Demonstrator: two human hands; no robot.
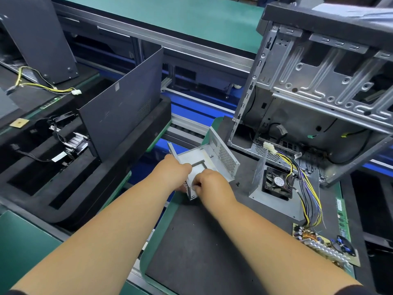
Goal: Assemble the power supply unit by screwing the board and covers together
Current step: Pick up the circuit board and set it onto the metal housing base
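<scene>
PSU cover (209,155), the perforated metal shell, sits tilted at the centre of the frame on the far edge of the dark mat (204,241), with my left hand (175,174) clamped on its near-left wall and my right hand (209,182) pinching at its near edge. Held canted like this, I judge it could slip off the mat toward the blue gap behind. A small black screw (237,184) lying loose just right of the shell could get knocked away, while the circuit board (325,248) with its wire bundle waits at lower right, well apart.
</scene>
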